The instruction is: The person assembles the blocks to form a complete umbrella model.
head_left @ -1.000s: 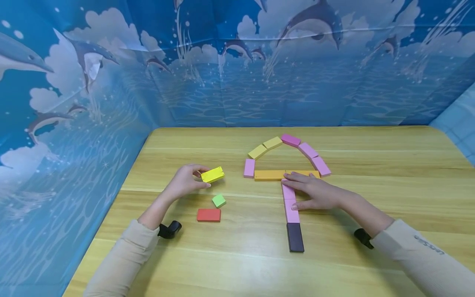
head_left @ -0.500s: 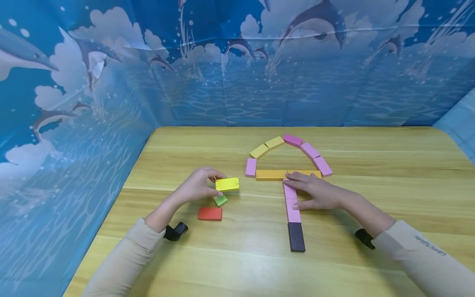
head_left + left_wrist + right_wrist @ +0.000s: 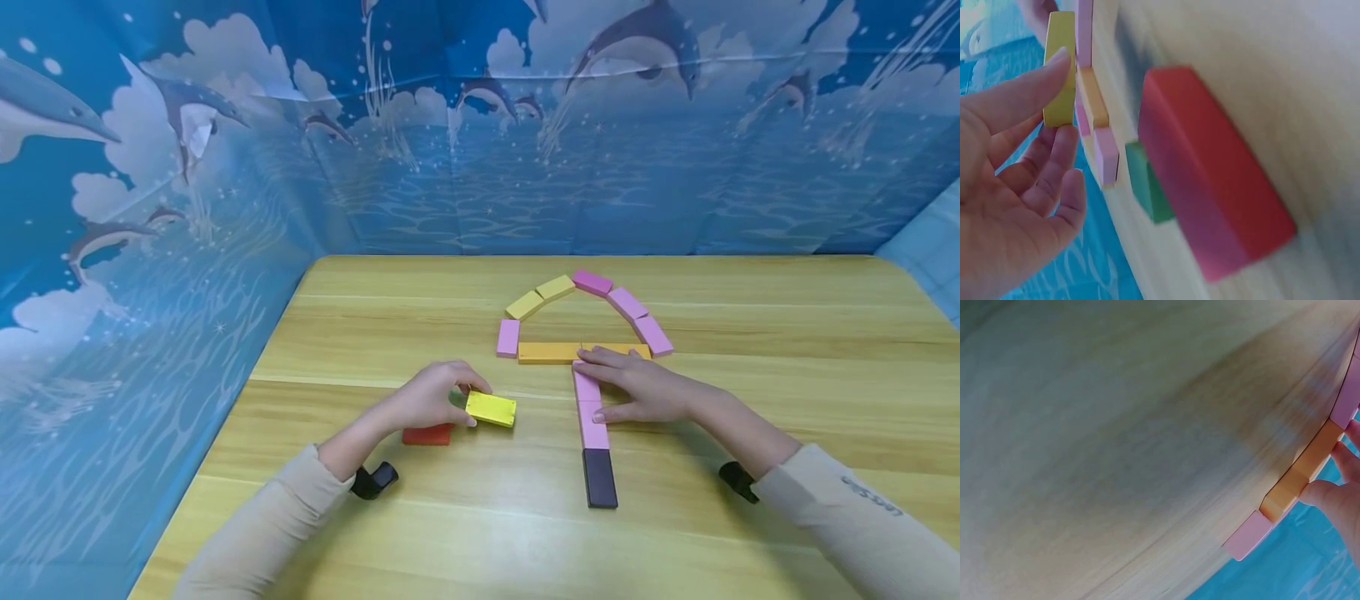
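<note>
A yellow block (image 3: pixel 491 409) is pinched between the thumb and fingers of my left hand (image 3: pixel 431 400), above the table. In the left wrist view the same yellow block (image 3: pixel 1060 37) stands out past the thumb. Below that hand lie a red block (image 3: pixel 426 436) and a small green block (image 3: pixel 1147 184), which the hand mostly hides in the head view. My right hand (image 3: pixel 637 385) rests with fingers spread over the pink blocks (image 3: pixel 592 425) of a straight column and the orange bar (image 3: pixel 551 353) above it. A dark block (image 3: pixel 600 479) ends the column.
Above the orange bar, an arch runs from a pink block (image 3: pixel 507 338) through yellow blocks (image 3: pixel 555 288) and a magenta block (image 3: pixel 592 282) to more pink blocks (image 3: pixel 653 335). The wooden table (image 3: pixel 787 350) meets a dolphin-print curtain (image 3: pixel 480 183) at the back and left.
My left hand has carried the yellow block right and toward the near side, passing over the green block. My right hand stays where it was.
</note>
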`<state>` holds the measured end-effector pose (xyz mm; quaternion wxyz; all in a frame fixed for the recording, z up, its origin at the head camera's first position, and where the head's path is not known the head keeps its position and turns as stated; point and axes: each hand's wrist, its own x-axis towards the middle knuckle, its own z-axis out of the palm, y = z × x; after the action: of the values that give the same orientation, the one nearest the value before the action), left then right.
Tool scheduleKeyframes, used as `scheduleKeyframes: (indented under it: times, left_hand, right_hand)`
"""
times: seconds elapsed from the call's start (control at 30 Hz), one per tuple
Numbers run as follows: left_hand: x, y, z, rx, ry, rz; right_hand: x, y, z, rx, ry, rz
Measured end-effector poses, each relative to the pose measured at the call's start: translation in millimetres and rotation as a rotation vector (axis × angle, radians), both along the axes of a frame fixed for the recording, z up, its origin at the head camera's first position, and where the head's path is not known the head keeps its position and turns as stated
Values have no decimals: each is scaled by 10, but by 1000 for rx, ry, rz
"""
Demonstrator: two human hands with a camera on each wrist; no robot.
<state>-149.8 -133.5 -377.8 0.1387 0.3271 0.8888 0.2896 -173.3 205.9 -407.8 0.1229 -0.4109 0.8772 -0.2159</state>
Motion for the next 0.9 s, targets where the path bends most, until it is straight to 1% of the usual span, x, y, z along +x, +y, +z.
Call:
scheduleKeyframes:
  times: [0.13, 0.23, 0.33, 0.5, 0.57, 0.73, 0.9]
  left_hand:
    - [53, 79, -47, -4, -9, -67]
    - [91, 135, -85, -23, -9, -118]
    - [121, 192, -115, -24, -4, -163]
    - [162, 289, -163, -19, 1, -208]
    - [187, 321, -174, -20, -10, -222]
    - [265, 393, -170, -51, -26, -255]
    - [317, 470, -172, -81, -28, -313]
  right_hand:
    - [0, -5, 7, 4, -10, 1]
    - [-1, -6, 7, 9, -16, -2]
    - [-1, -6, 3, 12, -15, -2]
    - [-1, -4, -7, 13, -6, -6]
    - [-2, -3, -13, 14, 2, -5]
    - [-7, -4, -7, 20, -12, -14]
    - [-13, -7, -9, 24, -17, -16]
